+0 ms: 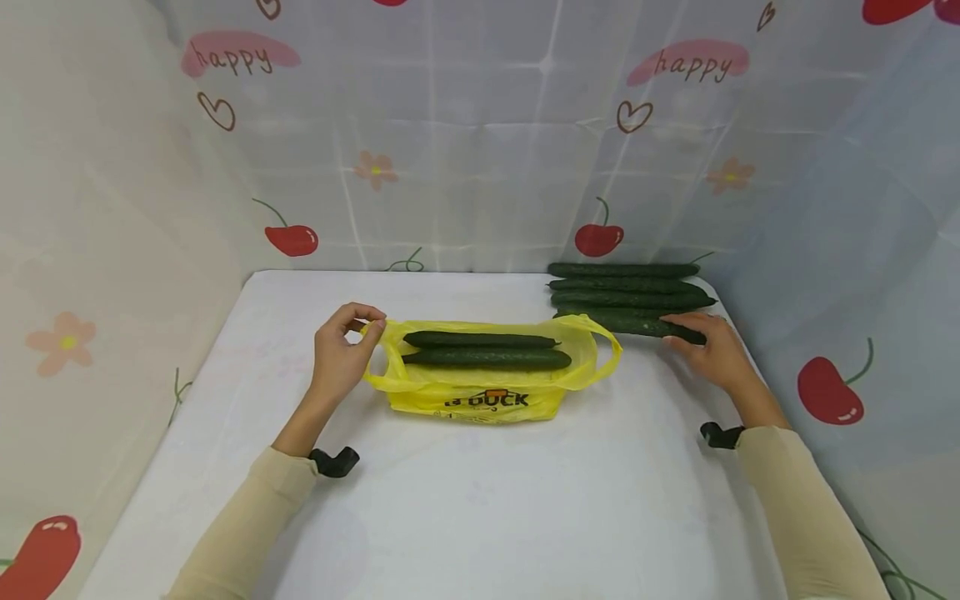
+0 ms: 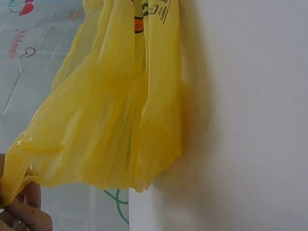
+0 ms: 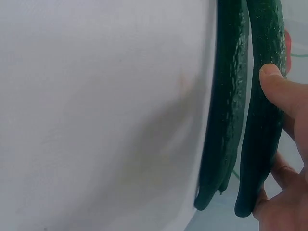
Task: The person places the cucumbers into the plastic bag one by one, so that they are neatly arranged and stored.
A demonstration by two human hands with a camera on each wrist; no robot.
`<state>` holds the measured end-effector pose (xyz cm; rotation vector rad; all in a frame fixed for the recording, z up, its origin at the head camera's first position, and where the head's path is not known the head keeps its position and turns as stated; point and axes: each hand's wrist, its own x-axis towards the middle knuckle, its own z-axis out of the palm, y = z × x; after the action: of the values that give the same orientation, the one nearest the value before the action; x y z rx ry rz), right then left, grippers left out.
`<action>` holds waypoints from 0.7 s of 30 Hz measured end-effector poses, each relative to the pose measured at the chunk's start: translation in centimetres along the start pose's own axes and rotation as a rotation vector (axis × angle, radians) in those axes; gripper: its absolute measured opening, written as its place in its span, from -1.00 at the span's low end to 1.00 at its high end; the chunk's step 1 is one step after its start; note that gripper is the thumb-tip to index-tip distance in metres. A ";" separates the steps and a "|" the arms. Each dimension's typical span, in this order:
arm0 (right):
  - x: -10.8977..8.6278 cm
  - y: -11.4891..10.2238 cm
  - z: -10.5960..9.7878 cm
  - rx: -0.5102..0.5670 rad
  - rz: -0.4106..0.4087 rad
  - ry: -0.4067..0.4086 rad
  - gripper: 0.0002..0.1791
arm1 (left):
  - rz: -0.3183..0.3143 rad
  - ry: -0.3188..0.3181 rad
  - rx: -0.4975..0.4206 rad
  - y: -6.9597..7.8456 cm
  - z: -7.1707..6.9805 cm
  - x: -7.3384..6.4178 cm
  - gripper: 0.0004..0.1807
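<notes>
- Two cucumbers (image 1: pixel 487 358) are laid lengthwise in the bag (image 1: pixel 420 400) on the table (image 1: pixel 480 500), presumably for fit.
- Its handle (image 2: pixel 14 168) is pinched by the left hand (image 1: pixel 337 358), probably so the bag gapes.
- Another cucumber (image 3: pixel 262 125) is gripped near its end by the right hand (image 1: pixel 716 354).
- Behind it, more cucumbers (image 1: pixel 633 298) are lined up, presumably for easy reach.

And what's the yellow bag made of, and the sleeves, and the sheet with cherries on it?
The yellow bag looks like thin, slightly shiny plastic: it creases and lets some light through. The sleeves look like soft, matt cloth, with folds, but I can't tell which kind. The sheet might be thin plastic or coated cloth: it has creases and pale, shiny streaks.
</notes>
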<state>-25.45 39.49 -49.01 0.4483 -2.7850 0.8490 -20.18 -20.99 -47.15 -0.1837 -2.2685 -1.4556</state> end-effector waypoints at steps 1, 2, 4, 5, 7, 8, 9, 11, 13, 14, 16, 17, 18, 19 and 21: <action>0.0 -0.1 -0.1 -0.005 -0.002 0.005 -0.56 | -0.001 -0.001 0.002 0.0 0.0 0.0 -0.91; 0.1 -0.2 -0.2 -0.009 -0.003 0.008 -0.56 | -0.002 -0.002 0.005 0.0 0.0 0.0 -0.91; 0.1 -0.4 -0.4 -0.001 -0.005 0.021 -0.56 | -0.004 -0.002 0.007 0.0 -0.1 0.0 -0.92; 0.1 -0.6 -0.6 0.005 -0.004 0.028 -0.56 | -0.004 -0.002 0.007 0.0 -0.1 0.0 -0.91; 0.1 -0.9 -0.9 0.021 -0.007 0.042 -0.55 | -0.001 0.001 0.008 0.0 -0.1 0.0 -0.91; 0.1 -1.0 -1.0 0.038 -0.004 0.048 -0.55 | 0.000 0.000 0.011 0.0 -0.1 0.0 -0.91; 0.1 -1.1 -1.2 0.049 -0.004 0.055 -0.55 | -0.001 0.000 0.011 0.0 -0.1 0.0 -0.90; 0.0 -1.4 -1.6 0.063 0.009 0.056 -0.55 | -0.002 -0.002 0.013 0.0 -0.1 0.0 -0.90; -0.1 -1.7 -1.9 0.070 0.021 0.055 -0.54 | -0.001 -0.005 0.016 0.0 -0.1 0.0 -0.90; -0.2 -1.8 -2.0 0.072 0.024 0.057 -0.54 | -0.001 -0.005 0.016 0.0 -0.1 0.0 -0.90; -0.3 -2.1 -2.2 0.072 0.022 0.063 -0.54 | 0.001 -0.005 0.015 0.1 0.0 0.0 -0.90; -0.3 -2.3 -2.2 0.073 0.020 0.067 -0.54 | 0.001 -0.002 0.017 0.1 0.0 0.0 -0.90; -0.3 -2.4 -2.3 0.072 0.016 0.074 -0.54 | 0.003 -0.001 0.018 0.2 0.0 0.0 -0.90; -0.2 -2.6 -2.3 0.075 0.004 0.085 -0.54 | 0.004 0.001 0.016 0.3 0.0 0.0 -0.90; -0.1 -3.1 -2.4 0.079 -0.022 0.108 -0.54 | 0.001 0.005 0.019 0.4 0.0 0.0 -0.89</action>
<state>-24.07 38.46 -45.49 0.4314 -2.6515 0.9511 -20.07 -20.81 -46.82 -0.1751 -2.2767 -1.4326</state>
